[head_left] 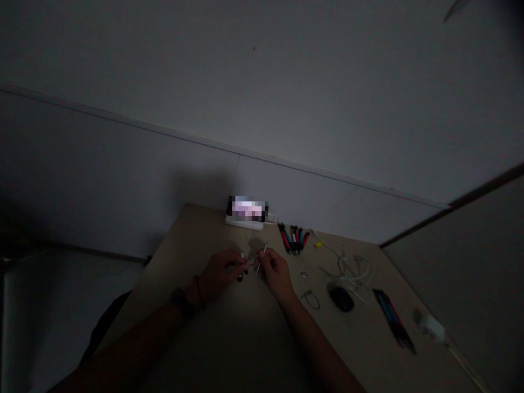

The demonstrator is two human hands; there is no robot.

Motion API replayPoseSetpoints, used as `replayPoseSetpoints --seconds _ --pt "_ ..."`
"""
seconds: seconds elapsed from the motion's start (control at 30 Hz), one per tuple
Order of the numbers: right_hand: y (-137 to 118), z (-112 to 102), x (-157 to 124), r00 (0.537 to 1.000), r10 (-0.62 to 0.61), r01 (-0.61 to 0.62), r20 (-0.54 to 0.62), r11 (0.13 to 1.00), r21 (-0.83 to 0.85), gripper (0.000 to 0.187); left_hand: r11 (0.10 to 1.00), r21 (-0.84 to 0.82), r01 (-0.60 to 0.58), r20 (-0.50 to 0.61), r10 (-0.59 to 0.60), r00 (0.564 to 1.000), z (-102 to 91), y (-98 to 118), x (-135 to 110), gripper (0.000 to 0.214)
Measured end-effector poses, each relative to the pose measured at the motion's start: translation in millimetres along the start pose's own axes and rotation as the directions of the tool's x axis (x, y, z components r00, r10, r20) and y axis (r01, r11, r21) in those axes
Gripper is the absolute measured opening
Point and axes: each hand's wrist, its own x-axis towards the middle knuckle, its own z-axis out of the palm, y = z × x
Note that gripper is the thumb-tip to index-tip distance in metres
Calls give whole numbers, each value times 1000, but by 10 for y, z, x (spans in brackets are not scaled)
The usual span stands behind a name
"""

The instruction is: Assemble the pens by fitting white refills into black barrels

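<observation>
Above the middle of the desk, my two hands are close together, fingertips nearly touching. My left hand (224, 268) is closed in a pinch on a small dark piece with a whitish end (242, 255); its exact kind is too dim to make out. A dark tip (240, 277) shows just below those fingers. Between the thumb and fingers of my right hand (275, 271) is a thin white stick (266, 248), like a pen refill, tilted with its upper end to the right. A dark band and a thin bracelet circle my left wrist.
At the back, a lit phone (248, 209) leans on a white block (244, 223) by the wall. Several pens (293, 239) lie right of it, others (393, 319) farther right. A black mouse (341, 298), coiled white cable (356, 273), small grey loop (311, 299) and white plug (433, 326) occupy the right side.
</observation>
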Motion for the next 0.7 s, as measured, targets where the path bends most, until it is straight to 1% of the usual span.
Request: replayPoseSetpoints --seconds 0.2,0.33,0.7 --pt "19 -3 -1 1000 10 -10 12 1000 -12 46 1000 1 4 -3 -4 1000 5 -23 -7 14" --pt "10 10 -4 1000 18 -18 22 1000 10 44 1000 -9 -1 -4 1 1000 6 -14 0 14" --pt "2 26 -19 997 2 -1 76 1000 -11 42 1000 3 -3 -4 3 1000 -2 16 -1 11"
